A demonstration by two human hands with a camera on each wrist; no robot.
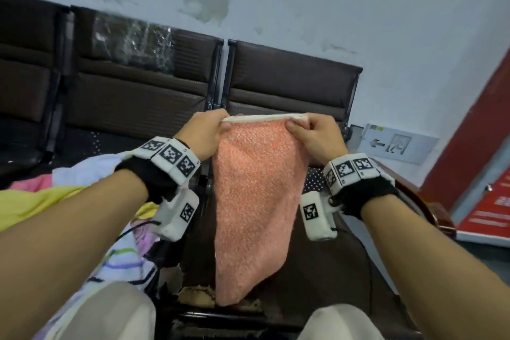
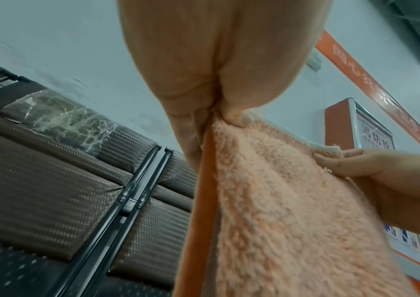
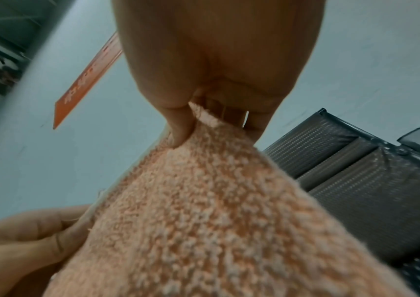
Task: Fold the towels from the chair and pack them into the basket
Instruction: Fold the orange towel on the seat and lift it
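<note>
A salmon-pink terry towel [image 1: 258,196] is pinched at its two top corners. At the left corner, the thumb and fingers of the left hand [image 1: 202,134] are clamped together on the cream-edged hem; at the right corner, the right hand [image 1: 314,136] is closed on the hem in the same way, the thumb pressed on the near face. In the wrist views each corner is seen squeezed between a thumb and curled fingers.

From the fingers the towel hangs straight down, toward 6 o'clock in the head view. Its long axis is held vertical, and its top edge [image 1: 258,118] is stretched level from 9 to 3 o'clock between the hands. It appears to be doubled already, since two layers show at the left edge in the left wrist view. The lower end tapers to a rounded point near the front edge of a dark brown seat [image 1: 325,270]; whether it touches the seat cannot be told.

Both hands are set equally near the towel, at the same height. The coming fold is judged to depend on that hanging length: either the top edge is brought down to the bottom, or one corner is carried across to the other.

A heap of other towels [image 1: 55,196], yellow, pink and white, lies at 9 o'clock on the neighbouring seat. No basket is in view.
</note>
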